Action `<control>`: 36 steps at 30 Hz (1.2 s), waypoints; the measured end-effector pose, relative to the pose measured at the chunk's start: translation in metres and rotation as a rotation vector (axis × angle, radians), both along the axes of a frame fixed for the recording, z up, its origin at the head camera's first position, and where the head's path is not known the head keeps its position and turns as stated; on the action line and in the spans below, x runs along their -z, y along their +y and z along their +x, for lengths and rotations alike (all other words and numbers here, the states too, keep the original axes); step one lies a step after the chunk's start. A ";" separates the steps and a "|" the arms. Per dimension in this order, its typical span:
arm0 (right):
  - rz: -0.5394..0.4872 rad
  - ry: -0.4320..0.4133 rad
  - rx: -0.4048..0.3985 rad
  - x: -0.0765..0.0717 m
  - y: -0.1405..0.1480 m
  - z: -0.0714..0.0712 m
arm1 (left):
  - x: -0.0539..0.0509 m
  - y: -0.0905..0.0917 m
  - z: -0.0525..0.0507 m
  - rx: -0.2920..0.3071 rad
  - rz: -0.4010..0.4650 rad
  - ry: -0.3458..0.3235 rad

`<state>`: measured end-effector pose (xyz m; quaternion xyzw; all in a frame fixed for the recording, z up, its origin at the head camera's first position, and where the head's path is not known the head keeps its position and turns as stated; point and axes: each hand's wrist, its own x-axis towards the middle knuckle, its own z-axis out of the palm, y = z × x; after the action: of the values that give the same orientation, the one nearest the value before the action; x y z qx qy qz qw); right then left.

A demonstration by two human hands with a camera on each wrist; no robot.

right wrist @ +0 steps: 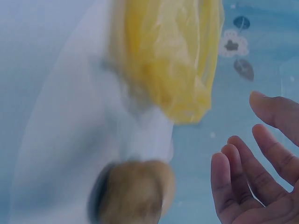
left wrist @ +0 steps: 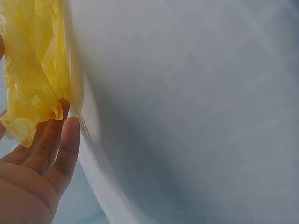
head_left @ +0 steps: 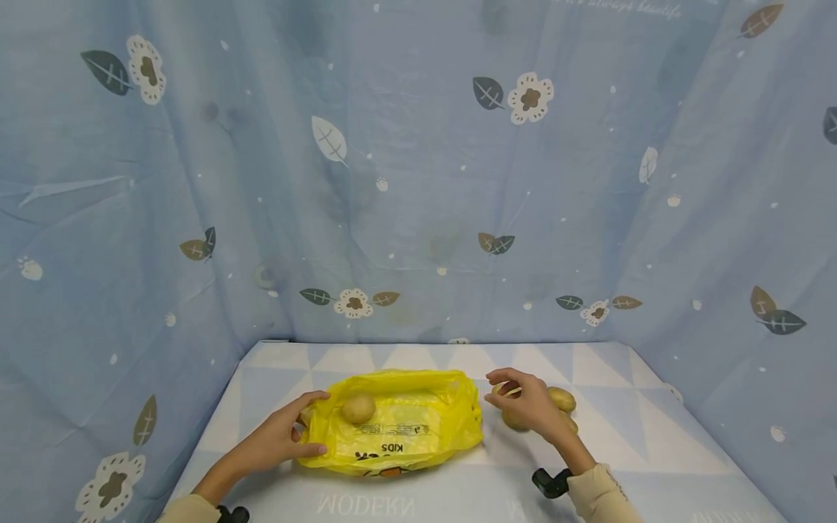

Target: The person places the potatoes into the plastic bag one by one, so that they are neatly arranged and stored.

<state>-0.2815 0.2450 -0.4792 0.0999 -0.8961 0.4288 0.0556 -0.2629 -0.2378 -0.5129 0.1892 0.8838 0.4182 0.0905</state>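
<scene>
A yellow plastic bag (head_left: 451,428) lies on its side with its mouth spread wide, and a round potato (head_left: 359,409) sits inside. My left hand (head_left: 277,436) holds the bag's left end, fingers at the upper edge and thumb at the lower. The left wrist view shows crumpled yellow plastic (left wrist: 35,74) against the fingers of the left hand (left wrist: 42,172). To the right of the bag, my right hand (head_left: 526,403) hovers by several potatoes (head_left: 561,399), partly covering them. Its fingers are loosely bent with nothing between them; in the right wrist view the hand (right wrist: 261,182) is right of blurred potatoes (right wrist: 133,193).
The table (head_left: 621,436) has a pale blue and white triangle pattern with printed lettering near its front edge. A blue curtain (head_left: 418,181) with leaves and flowers surrounds the back and sides. Dark wrist devices (head_left: 551,483) are on both wrists.
</scene>
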 end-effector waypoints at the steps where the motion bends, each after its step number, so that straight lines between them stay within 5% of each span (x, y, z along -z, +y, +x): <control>1: -0.004 -0.014 0.013 0.000 0.004 0.001 | 0.000 0.000 0.000 -0.002 -0.001 0.000; 20: 0.064 -0.037 0.173 0.015 0.086 0.032 | -0.001 0.003 0.001 -0.035 -0.011 -0.016; 36: 0.058 -0.129 0.245 0.033 0.114 0.043 | 0.003 0.003 0.000 -0.025 0.001 -0.018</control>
<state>-0.2390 0.3591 -0.5122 -0.0363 -0.9154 0.3981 0.0470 -0.2626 -0.2353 -0.5155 0.1742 0.8850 0.4215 0.0932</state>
